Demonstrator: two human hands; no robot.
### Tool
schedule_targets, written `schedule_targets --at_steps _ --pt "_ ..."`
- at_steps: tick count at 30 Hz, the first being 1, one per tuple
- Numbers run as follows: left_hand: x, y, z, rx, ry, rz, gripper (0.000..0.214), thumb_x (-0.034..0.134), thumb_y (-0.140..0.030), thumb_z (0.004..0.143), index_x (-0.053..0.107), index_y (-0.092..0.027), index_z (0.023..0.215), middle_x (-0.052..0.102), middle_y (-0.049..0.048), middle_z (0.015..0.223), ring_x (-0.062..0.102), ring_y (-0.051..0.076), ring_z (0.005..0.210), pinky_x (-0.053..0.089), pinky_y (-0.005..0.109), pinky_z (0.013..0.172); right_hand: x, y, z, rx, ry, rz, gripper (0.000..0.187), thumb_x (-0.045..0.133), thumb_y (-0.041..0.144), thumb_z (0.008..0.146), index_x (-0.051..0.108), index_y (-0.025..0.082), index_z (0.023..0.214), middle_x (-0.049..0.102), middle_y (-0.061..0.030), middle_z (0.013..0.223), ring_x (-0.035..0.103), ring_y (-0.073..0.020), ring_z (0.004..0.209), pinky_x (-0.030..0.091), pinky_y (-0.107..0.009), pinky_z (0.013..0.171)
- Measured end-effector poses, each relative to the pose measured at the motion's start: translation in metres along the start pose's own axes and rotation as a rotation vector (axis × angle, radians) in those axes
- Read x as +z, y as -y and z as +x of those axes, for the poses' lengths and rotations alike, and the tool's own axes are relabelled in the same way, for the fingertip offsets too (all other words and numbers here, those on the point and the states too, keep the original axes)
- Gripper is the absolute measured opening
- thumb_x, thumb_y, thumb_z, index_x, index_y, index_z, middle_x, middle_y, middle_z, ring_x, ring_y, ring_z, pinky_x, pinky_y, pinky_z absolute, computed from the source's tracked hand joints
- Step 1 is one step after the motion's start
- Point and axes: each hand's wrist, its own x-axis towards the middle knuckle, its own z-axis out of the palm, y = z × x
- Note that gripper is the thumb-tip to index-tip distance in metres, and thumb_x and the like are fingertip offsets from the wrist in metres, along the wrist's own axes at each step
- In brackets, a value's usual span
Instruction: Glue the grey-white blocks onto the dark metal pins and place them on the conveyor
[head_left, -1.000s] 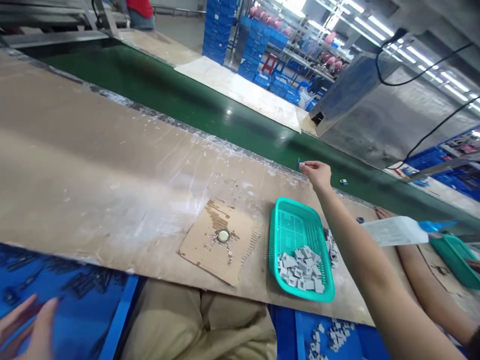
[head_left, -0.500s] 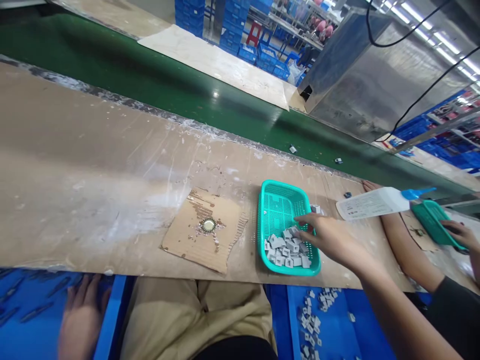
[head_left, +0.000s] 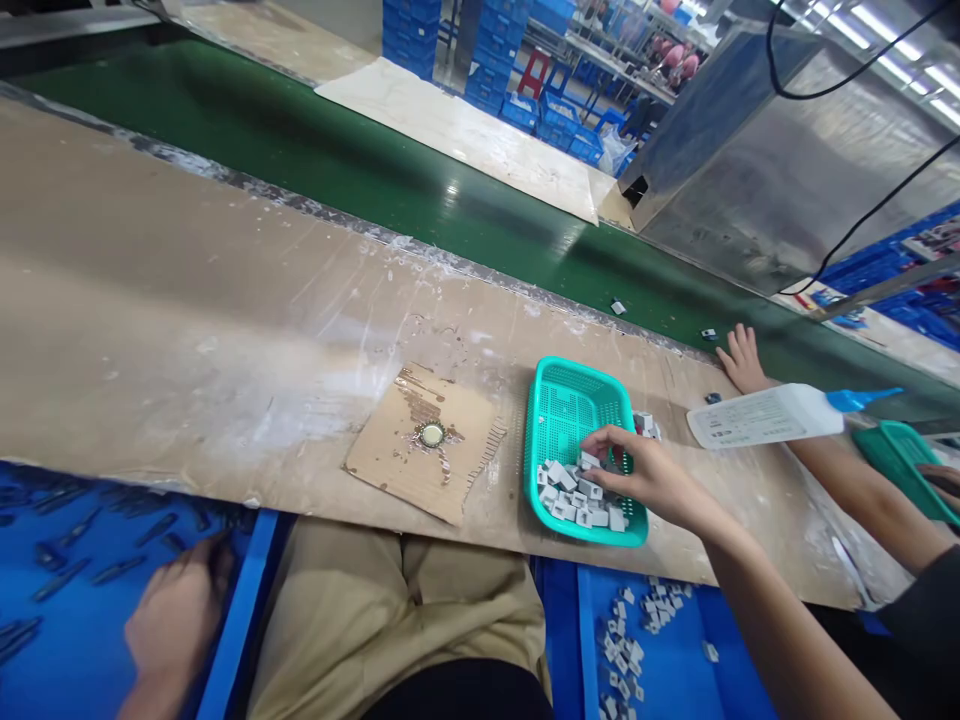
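Observation:
My right hand (head_left: 646, 472) reaches into the teal basket (head_left: 574, 415) and its fingers close in a pinch over the pile of small grey blocks (head_left: 576, 496); what it holds, if anything, is hidden. My left hand (head_left: 176, 615) is down in a blue bin (head_left: 60, 640) at the lower left, fingers curled over small dark parts (head_left: 67, 575), and it looks blurred. A piece of cardboard (head_left: 416, 450) with a round metal cap (head_left: 432, 434) on it lies left of the basket.
A green conveyor belt (head_left: 337, 170) runs behind the worn bench and carries two small pieces (head_left: 619, 307). Another person's hand (head_left: 741, 360) rests at the belt edge near a white glue bottle (head_left: 772, 415). A second blue bin (head_left: 660, 650) below holds several grey blocks.
My right hand came back from the conveyor edge, where it left a small piece, and is now in the teal basket. My left hand moved deeper into the blue bin.

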Motion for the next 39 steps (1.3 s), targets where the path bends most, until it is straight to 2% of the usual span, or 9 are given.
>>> schedule_targets --at_steps 4,9,12,16,20,23,28,32,39 --pt "0.004 0.005 0.005 0.017 -0.081 -0.118 0.031 0.037 -0.046 0.082 0.059 -0.025 0.092 0.065 0.0079 0.082 0.058 0.036 0.092 0.047 0.043 0.079 -0.007 -0.001 0.008 -0.013 0.066 0.067 0.033 0.068 0.038 0.075 0.068 0.020 0.102 0.067 -0.0058 0.088 0.063 -0.0214 0.079 0.051 -0.036 0.072" --pt "0.008 0.004 0.013 -0.058 -0.084 -0.310 0.022 0.050 -0.045 0.076 0.057 -0.024 0.077 0.061 0.0068 0.078 0.056 0.035 0.088 0.044 0.041 0.080 -0.012 0.011 0.016 0.124 0.077 0.522 0.036 0.077 0.044 0.065 0.067 0.016 0.085 0.070 -0.0110 0.096 0.066 -0.0211 0.077 0.055 -0.033 0.063" --pt "0.013 0.003 0.018 -0.153 -0.105 -0.378 0.023 0.048 -0.044 0.077 0.051 -0.024 0.065 0.059 0.0067 0.073 0.057 0.035 0.090 0.043 0.040 0.079 -0.011 0.026 0.025 0.113 0.077 0.617 0.040 0.081 0.043 0.062 0.070 0.016 0.089 0.072 -0.0101 0.089 0.065 -0.0186 0.068 0.055 -0.030 0.058" --pt "0.011 0.002 0.022 -0.289 -0.123 -0.484 0.019 0.052 -0.041 0.076 0.048 -0.024 0.069 0.058 0.0047 0.068 0.057 0.038 0.098 0.042 0.043 0.082 0.005 0.059 0.040 0.005 0.094 0.578 0.040 0.072 0.046 0.073 0.071 0.020 0.104 0.072 -0.0099 0.098 0.067 -0.0211 0.082 0.056 -0.036 0.075" --pt "-0.002 0.005 0.019 -0.402 -0.099 -0.650 0.012 0.062 -0.029 0.067 0.054 -0.020 0.072 0.060 0.0055 0.065 0.054 0.042 0.109 0.038 0.051 0.095 0.033 0.098 0.053 -0.233 0.032 0.421 0.025 0.060 0.039 0.084 0.072 0.024 0.100 0.070 -0.0080 0.103 0.064 -0.0229 0.097 0.052 -0.039 0.084" --pt "-0.013 0.007 0.008 -0.481 -0.041 -0.861 0.013 0.065 -0.026 0.064 0.059 -0.018 0.072 0.064 0.0073 0.065 0.061 0.038 0.103 0.042 0.051 0.094 0.053 0.114 0.061 -0.372 -0.018 0.314 0.020 0.057 0.030 0.087 0.071 0.025 0.100 0.070 -0.0062 0.102 0.064 -0.0223 0.099 0.051 -0.039 0.085" --pt "-0.026 0.005 -0.024 -0.487 0.115 -1.293 0.028 0.078 -0.034 0.056 0.062 -0.017 0.071 0.072 0.0100 0.087 0.067 0.025 0.089 0.055 0.033 0.077 0.071 0.117 0.067 -0.436 -0.072 0.182 0.021 0.059 0.026 0.086 0.068 0.023 0.104 0.072 -0.0056 0.104 0.065 -0.0223 0.098 0.051 -0.039 0.087" --pt "-0.034 -0.005 -0.046 -0.519 0.224 -1.557 0.038 0.090 -0.034 0.039 0.067 -0.015 0.063 0.070 0.0052 0.072 0.062 0.013 0.063 0.049 0.017 0.052 0.078 0.115 0.065 -0.437 -0.076 0.140 0.020 0.058 0.027 0.087 0.067 0.022 0.104 0.071 -0.0065 0.106 0.066 -0.0220 0.100 0.051 -0.038 0.089" --pt "-0.036 -0.040 -0.064 -0.623 0.383 -1.791 0.043 0.092 -0.033 0.033 0.075 -0.017 0.070 0.070 0.0040 0.070 0.062 0.011 0.066 0.051 0.014 0.057 0.083 0.113 0.066 -0.442 -0.105 0.100 0.018 0.058 0.027 0.087 0.067 0.022 0.101 0.072 -0.0048 0.103 0.067 -0.0214 0.097 0.053 -0.035 0.086"
